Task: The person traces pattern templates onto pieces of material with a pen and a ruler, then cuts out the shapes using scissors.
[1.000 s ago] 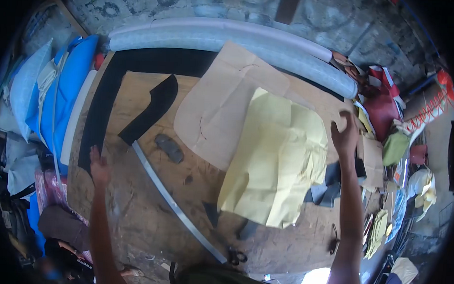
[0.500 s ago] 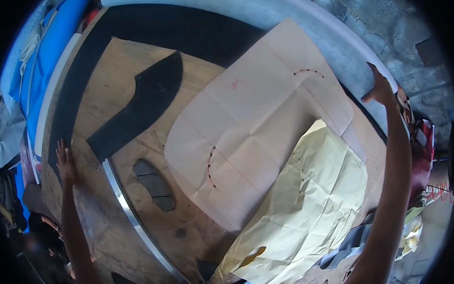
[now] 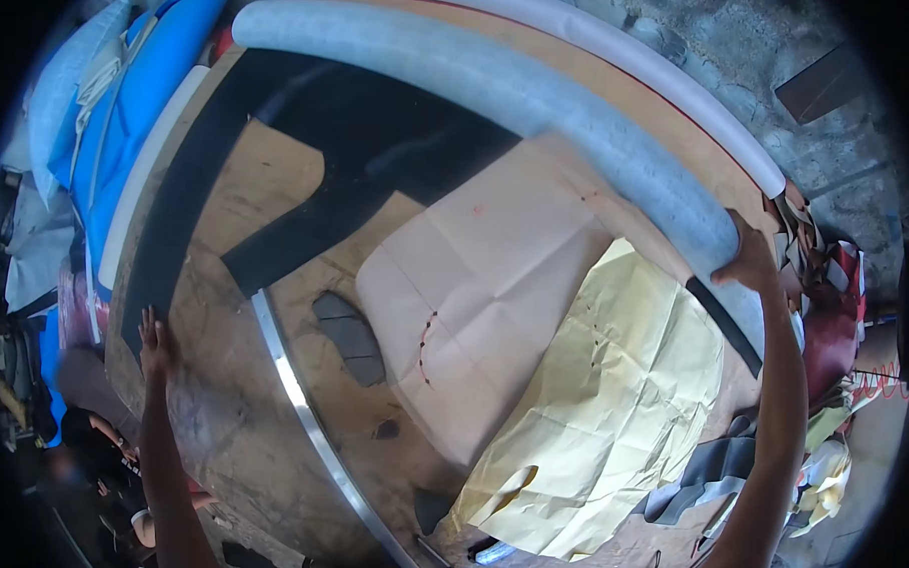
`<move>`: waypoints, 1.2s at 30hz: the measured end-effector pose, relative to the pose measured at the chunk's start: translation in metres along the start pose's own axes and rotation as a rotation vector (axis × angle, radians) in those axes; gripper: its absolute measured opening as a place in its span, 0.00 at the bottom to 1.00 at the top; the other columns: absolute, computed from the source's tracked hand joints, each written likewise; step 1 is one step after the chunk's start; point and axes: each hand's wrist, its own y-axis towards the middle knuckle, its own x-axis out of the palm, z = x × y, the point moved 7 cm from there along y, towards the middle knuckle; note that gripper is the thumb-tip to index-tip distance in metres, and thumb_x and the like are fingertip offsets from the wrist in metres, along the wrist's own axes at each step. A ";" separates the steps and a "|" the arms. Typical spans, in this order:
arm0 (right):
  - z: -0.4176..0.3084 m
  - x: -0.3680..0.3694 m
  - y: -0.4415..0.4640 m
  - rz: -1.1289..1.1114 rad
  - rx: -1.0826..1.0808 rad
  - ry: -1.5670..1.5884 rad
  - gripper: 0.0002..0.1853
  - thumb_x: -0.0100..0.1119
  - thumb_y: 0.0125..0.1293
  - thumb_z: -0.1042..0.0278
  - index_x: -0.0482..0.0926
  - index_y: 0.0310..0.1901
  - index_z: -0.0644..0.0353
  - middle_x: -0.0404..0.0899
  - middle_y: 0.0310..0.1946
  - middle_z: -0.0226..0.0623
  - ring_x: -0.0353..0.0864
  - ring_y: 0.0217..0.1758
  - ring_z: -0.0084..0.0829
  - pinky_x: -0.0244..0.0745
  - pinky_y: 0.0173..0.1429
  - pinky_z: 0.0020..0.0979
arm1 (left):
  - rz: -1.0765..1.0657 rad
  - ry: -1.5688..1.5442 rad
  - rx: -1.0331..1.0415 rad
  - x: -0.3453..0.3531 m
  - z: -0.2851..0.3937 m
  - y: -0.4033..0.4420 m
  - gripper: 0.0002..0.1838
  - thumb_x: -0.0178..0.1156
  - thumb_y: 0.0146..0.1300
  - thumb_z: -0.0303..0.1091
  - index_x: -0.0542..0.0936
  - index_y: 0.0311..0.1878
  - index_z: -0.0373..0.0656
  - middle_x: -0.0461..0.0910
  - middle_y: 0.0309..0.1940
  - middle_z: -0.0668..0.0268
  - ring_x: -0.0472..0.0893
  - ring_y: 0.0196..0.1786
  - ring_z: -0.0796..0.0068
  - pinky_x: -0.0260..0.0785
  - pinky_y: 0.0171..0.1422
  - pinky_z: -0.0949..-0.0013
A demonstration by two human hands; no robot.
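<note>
My left hand (image 3: 155, 346) lies flat with fingers stretched out on the left strip of a black sheet (image 3: 385, 116). At the right, my right hand (image 3: 756, 256) curves around the near end of a pale blue-grey material roll (image 3: 579, 153), thumb on the inner side. The roll lies along the far edge of the black sheet and touches the large pinkish paper pattern (image 3: 476, 255), whose far corner is blurred. A crumpled yellow paper pattern (image 3: 611, 400) overlaps it. An angled black cut piece (image 3: 311, 234) meets the sheet.
A metal straightedge (image 3: 310, 409) and a dark grey scrap (image 3: 348, 335) lie on the brown table (image 3: 231, 376). Another white roll (image 3: 623, 50) lies behind. Blue wrapped material (image 3: 151, 93) stands at left; a person (image 3: 117, 483) is at lower left. Grey offcuts (image 3: 708, 473) lie near my right arm.
The blue-grey roll and black sheet have come nearer me, baring table and a white roll behind. The sheet now meets the angled black piece. My right hand has closed around the roll's end.
</note>
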 end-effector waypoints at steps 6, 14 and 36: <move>-0.010 -0.008 -0.002 0.037 -0.081 -0.054 0.57 0.82 0.16 0.76 0.80 0.64 0.57 0.90 0.47 0.40 0.84 0.46 0.44 0.76 0.58 0.37 | 0.245 0.259 0.233 0.043 -0.097 -0.036 0.34 0.47 0.79 0.54 0.59 0.83 0.53 0.59 0.83 0.56 0.57 0.83 0.41 0.54 0.81 0.34; 0.088 -0.052 0.067 0.308 -0.220 0.186 0.49 0.79 0.38 0.80 0.77 0.71 0.61 0.84 0.64 0.41 0.81 0.67 0.41 0.68 0.74 0.36 | 0.124 -0.062 -0.434 0.008 -0.008 -0.102 0.36 0.49 0.78 0.60 0.60 0.82 0.53 0.47 0.87 0.57 0.49 0.86 0.38 0.50 0.80 0.24; -0.218 0.090 -0.294 0.423 -0.057 0.260 0.19 0.72 0.64 0.69 0.87 0.56 0.63 0.91 0.45 0.40 0.89 0.43 0.36 0.82 0.52 0.32 | 0.187 -0.580 0.514 -0.047 0.225 -0.230 0.17 0.63 0.70 0.27 0.84 0.60 0.39 0.87 0.52 0.57 0.86 0.53 0.62 0.77 0.59 0.65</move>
